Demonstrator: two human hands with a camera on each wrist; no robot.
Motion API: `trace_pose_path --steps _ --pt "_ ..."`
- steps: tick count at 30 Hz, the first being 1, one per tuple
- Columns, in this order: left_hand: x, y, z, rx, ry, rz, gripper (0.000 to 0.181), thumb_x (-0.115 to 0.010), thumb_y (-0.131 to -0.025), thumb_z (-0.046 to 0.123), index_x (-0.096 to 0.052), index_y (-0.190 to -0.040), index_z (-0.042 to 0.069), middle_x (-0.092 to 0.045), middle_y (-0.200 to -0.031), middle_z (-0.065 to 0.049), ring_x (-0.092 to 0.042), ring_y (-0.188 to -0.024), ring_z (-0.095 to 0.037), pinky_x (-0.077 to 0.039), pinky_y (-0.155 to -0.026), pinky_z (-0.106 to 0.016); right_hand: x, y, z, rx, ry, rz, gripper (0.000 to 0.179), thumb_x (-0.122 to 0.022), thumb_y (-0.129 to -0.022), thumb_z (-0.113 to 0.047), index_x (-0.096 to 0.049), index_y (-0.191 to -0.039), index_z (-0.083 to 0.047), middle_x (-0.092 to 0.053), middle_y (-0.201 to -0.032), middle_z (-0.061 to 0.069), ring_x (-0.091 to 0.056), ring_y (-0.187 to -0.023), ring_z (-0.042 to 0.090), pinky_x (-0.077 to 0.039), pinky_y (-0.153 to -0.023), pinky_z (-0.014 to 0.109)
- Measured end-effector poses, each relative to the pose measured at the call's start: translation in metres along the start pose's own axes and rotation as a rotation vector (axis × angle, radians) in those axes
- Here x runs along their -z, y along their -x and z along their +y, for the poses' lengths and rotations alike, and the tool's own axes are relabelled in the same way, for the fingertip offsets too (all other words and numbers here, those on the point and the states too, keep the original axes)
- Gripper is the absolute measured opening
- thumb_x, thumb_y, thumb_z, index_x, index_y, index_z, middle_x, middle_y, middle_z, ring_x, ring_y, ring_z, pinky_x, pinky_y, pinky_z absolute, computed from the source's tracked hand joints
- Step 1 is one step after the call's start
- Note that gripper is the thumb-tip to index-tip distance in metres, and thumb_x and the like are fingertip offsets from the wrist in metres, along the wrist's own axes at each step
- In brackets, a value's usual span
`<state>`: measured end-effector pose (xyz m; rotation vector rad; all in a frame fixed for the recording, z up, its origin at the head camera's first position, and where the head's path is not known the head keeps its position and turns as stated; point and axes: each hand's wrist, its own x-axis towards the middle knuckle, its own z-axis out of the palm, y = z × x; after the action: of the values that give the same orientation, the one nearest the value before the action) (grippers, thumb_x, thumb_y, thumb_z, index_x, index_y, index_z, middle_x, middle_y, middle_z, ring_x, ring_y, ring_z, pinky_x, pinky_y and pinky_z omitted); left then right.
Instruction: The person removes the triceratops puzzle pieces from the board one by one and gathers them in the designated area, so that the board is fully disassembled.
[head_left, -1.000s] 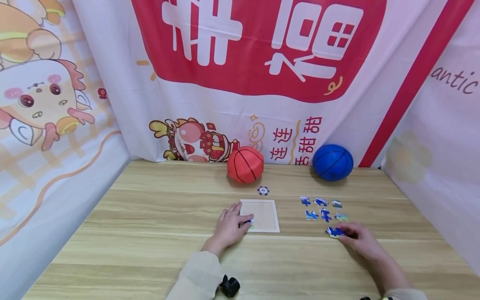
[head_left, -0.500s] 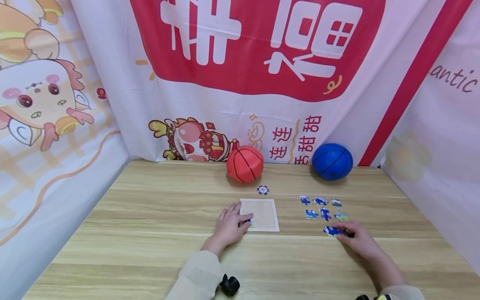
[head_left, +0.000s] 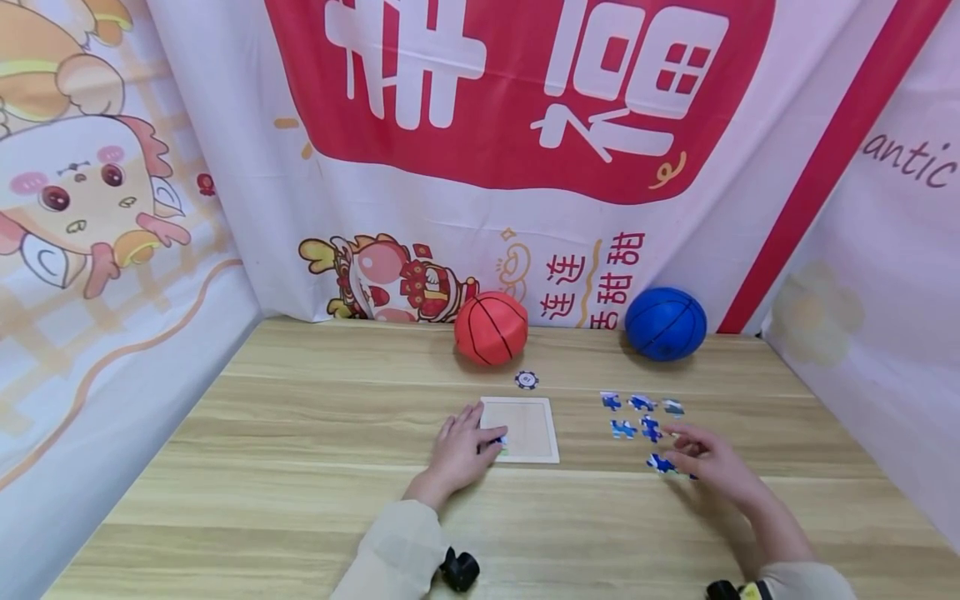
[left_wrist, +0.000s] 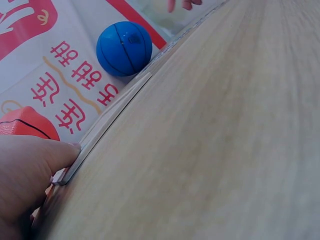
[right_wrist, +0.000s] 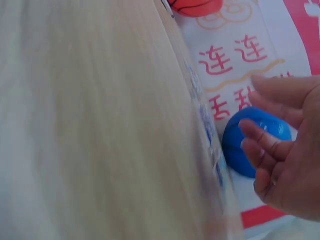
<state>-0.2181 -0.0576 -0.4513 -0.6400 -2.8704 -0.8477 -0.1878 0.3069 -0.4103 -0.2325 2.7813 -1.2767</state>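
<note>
My left hand (head_left: 459, 447) rests along the left side of a square, pale wooden puzzle tray (head_left: 553, 433), its thumb (left_wrist: 65, 153) pressing at the near left corner. A blue and green jigsaw piece (head_left: 503, 446) shows in that corner, partly covered by the thumb. To the right, my right hand (head_left: 712, 462) hovers with loosely bent fingers apart and nothing between them in the right wrist view. Just beyond its fingertips lies a blue jigsaw piece (head_left: 660, 463). Loose pieces such as a dark blue one (head_left: 650, 429) lie in rows, the hand hiding part of this group.
A round poker chip (head_left: 527, 380) lies behind the tray. Against the back curtain stand a red ball (head_left: 491, 327) and a blue ball (head_left: 665, 324). Printed cloth encloses the wooden table (head_left: 300, 467) at the back and sides.
My right hand has shifted the blue piece slightly left, let go of it, and lifted with its fingers spreading toward the row behind. The left hand has stayed in place.
</note>
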Motion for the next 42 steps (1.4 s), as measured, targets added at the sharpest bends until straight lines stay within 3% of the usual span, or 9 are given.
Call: trace_pose_path --steps 4,9,12,20,29,33,37,42 --pt "0.000 0.000 -0.001 -0.006 0.005 0.004 0.034 -0.053 -0.084 0.031 -0.057 -0.117 0.021 -0.027 -0.136 -0.018 -0.019 -0.125 -0.032 -0.011 -0.098 -0.048 -0.009 -0.007 -0.020 -0.002 -0.008 0.000 0.046 -0.060 -0.081 -0.026 -0.049 -0.121 -0.007 -0.052 -0.099 0.013 -0.046 -0.084 0.024 -0.042 -0.064 0.032" --pt "0.002 0.000 -0.005 -0.004 0.038 0.024 0.040 -0.052 -0.085 0.031 -0.051 -0.122 0.017 -0.023 -0.137 -0.019 -0.018 -0.125 -0.033 -0.013 -0.099 -0.047 -0.030 -0.022 -0.041 0.104 -0.012 -0.016 0.040 -0.061 -0.081 -0.019 -0.052 -0.118 -0.005 -0.055 -0.098 0.014 -0.047 -0.083 0.024 -0.042 -0.066 0.034" --pt "0.004 0.001 -0.008 0.010 0.045 0.043 0.041 -0.052 -0.085 0.030 -0.050 -0.123 0.016 -0.023 -0.137 -0.018 -0.017 -0.124 -0.035 -0.014 -0.098 -0.047 -0.045 -0.032 -0.052 0.114 -0.017 -0.034 0.038 -0.061 -0.081 -0.017 -0.053 -0.116 -0.006 -0.055 -0.096 0.012 -0.048 -0.083 0.022 -0.042 -0.068 0.034" --pt "0.010 0.002 -0.015 0.052 -0.020 0.054 0.041 -0.052 -0.084 0.034 -0.051 -0.123 0.018 -0.024 -0.136 -0.019 -0.017 -0.123 -0.037 -0.013 -0.098 -0.049 -0.085 -0.052 -0.076 0.100 -0.070 -0.108 0.038 -0.062 -0.080 -0.016 -0.054 -0.117 -0.010 -0.054 -0.096 0.007 -0.048 -0.086 0.020 -0.041 -0.070 0.034" --pt "0.010 0.001 -0.016 0.067 -0.070 0.027 0.039 -0.051 -0.085 0.035 -0.052 -0.121 0.022 -0.026 -0.136 -0.017 -0.016 -0.124 -0.037 -0.012 -0.098 -0.049 -0.128 -0.061 -0.096 0.207 -0.065 -0.208 0.039 -0.061 -0.080 -0.017 -0.053 -0.116 -0.004 -0.054 -0.095 0.007 -0.049 -0.085 0.019 -0.042 -0.073 0.033" --pt "0.011 0.000 -0.015 0.072 -0.078 0.019 0.039 -0.050 -0.085 0.036 -0.052 -0.121 0.022 -0.026 -0.136 -0.017 -0.015 -0.124 -0.036 -0.012 -0.098 -0.049 -0.144 -0.064 -0.099 0.230 -0.035 -0.191 0.039 -0.063 -0.079 -0.018 -0.055 -0.113 -0.002 -0.054 -0.096 0.004 -0.050 -0.087 0.018 -0.042 -0.077 0.034" --pt "0.011 0.000 -0.015 0.067 -0.073 0.021 0.039 -0.050 -0.085 0.036 -0.052 -0.121 0.022 -0.026 -0.136 -0.017 -0.015 -0.124 -0.037 -0.012 -0.098 -0.049 -0.156 -0.064 -0.098 0.254 0.043 -0.115 0.036 -0.065 -0.077 -0.020 -0.059 -0.109 -0.004 -0.053 -0.095 0.002 -0.047 -0.087 0.017 -0.041 -0.074 0.032" --pt "0.010 0.000 -0.015 0.059 -0.077 0.023 0.039 -0.050 -0.085 0.036 -0.053 -0.121 0.021 -0.026 -0.136 -0.017 -0.016 -0.124 -0.036 -0.012 -0.098 -0.049 -0.163 -0.061 -0.098 0.222 0.129 -0.036 0.034 -0.067 -0.075 -0.024 -0.063 -0.105 -0.009 -0.050 -0.092 -0.003 -0.042 -0.086 0.016 -0.038 -0.071 0.031"
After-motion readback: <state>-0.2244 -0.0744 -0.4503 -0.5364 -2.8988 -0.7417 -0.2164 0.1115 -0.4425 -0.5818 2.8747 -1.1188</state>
